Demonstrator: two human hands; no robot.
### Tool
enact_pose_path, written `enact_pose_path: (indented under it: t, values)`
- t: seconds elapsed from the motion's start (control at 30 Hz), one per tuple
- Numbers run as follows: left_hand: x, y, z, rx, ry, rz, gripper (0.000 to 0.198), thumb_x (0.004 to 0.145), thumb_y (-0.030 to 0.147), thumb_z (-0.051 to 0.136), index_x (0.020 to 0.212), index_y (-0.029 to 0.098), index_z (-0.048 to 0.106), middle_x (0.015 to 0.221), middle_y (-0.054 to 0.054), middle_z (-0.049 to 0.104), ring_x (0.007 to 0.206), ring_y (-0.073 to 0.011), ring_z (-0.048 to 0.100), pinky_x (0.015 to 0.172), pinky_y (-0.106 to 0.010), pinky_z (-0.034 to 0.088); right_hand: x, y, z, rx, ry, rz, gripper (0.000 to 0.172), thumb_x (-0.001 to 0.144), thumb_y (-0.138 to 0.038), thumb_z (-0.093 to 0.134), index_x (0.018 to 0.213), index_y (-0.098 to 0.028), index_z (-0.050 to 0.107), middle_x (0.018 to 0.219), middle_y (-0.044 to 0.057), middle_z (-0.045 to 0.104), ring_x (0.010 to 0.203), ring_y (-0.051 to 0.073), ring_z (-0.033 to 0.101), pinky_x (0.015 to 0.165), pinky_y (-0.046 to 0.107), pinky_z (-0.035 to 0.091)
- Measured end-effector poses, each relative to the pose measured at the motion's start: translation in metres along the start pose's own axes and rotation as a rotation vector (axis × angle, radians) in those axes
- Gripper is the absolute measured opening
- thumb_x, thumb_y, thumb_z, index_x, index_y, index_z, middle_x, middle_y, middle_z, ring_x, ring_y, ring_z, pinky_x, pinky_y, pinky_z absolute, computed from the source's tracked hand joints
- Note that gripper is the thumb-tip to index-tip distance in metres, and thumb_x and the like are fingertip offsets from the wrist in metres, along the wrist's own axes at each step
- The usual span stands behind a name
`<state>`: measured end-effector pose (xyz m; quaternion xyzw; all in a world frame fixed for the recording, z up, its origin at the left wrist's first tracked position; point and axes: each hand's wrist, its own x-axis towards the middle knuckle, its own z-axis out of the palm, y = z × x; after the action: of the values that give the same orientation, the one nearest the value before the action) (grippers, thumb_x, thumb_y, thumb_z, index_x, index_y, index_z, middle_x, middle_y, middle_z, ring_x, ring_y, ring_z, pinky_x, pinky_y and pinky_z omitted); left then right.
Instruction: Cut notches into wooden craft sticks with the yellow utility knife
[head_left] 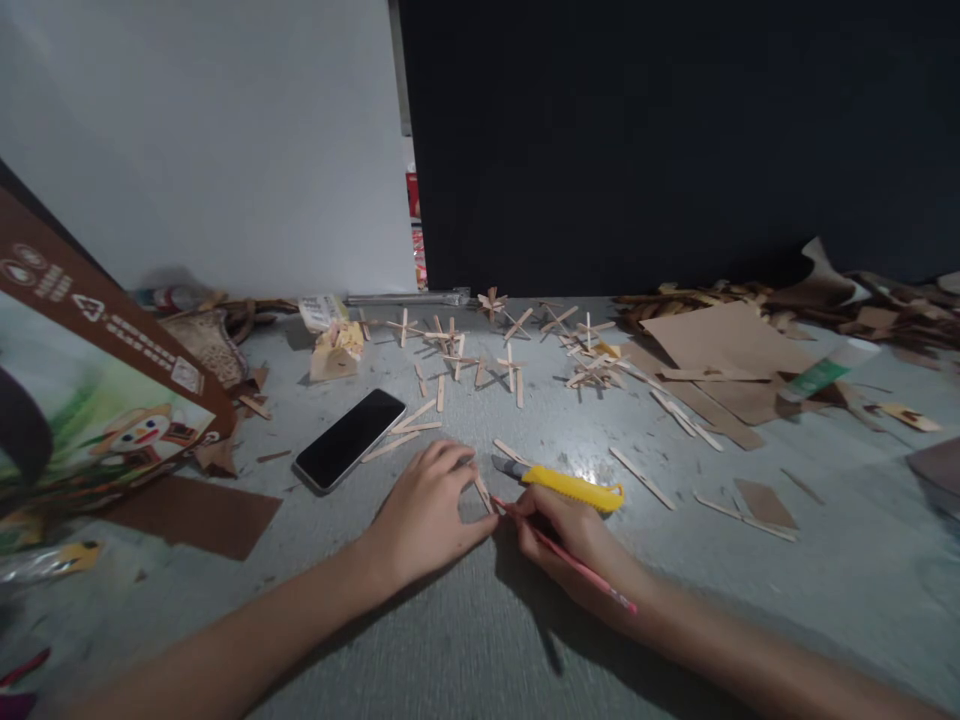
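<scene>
Pencil (564, 556), pink and thin, lies clamped in the right hand (577, 535), its tip touching a short wooden stick (483, 493) on the grey worktop (480, 620). The left hand (427, 515) pins that stick with fingers (459, 462) pressed together. Just beyond lies a yellow utility knife (570, 486), a phone (349, 438) to the left. Farther back, many glued stick crosses (510, 350) look finished; loose sticks (641, 476) and cardboard sheets (724, 345) remain unused.
</scene>
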<state>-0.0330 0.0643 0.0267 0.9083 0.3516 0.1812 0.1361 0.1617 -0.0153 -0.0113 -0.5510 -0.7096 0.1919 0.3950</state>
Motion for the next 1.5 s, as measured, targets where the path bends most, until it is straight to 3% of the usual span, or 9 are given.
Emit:
enact_pose_path:
  t: [0.17,0.37,1.5]
  values:
    - [0.0002,0.0002,-0.0012,-0.011,0.004,-0.002,0.024,0.078,0.034,0.082,0.093,0.018,0.073,0.127,-0.012,0.07,0.128,-0.0341,0.057,0.108,-0.053,0.05,-0.0011,-0.0014,-0.0019,0.058,-0.001,0.017,0.012,0.093,-0.021,0.052,0.084,-0.021,0.06,0.073,0.002,0.066,0.06,0.014,0.061,0.06,0.025,0.047]
    - [0.0004,0.0002,-0.0005,0.0,0.008,0.004,0.022,0.079,0.032,0.081,0.093,0.018,0.072,0.127,-0.013,0.069,0.128,-0.0333,0.057,0.108,-0.053,0.05,0.001,-0.0042,-0.0028,0.02,0.002,-0.016,0.016,0.091,-0.022,0.053,0.075,-0.022,0.058,0.066,0.001,0.061,0.056,0.014,0.055,0.055,0.025,0.045]
    - [-0.0003,0.0007,-0.0002,0.004,0.023,0.01,0.021,0.079,0.031,0.081,0.093,0.019,0.072,0.126,-0.012,0.069,0.128,-0.0327,0.057,0.108,-0.052,0.05,-0.0012,-0.0055,-0.0014,0.008,0.005,-0.036,0.015,0.089,-0.019,0.049,0.077,-0.025,0.053,0.067,0.001,0.06,0.056,0.014,0.054,0.055,0.027,0.046]
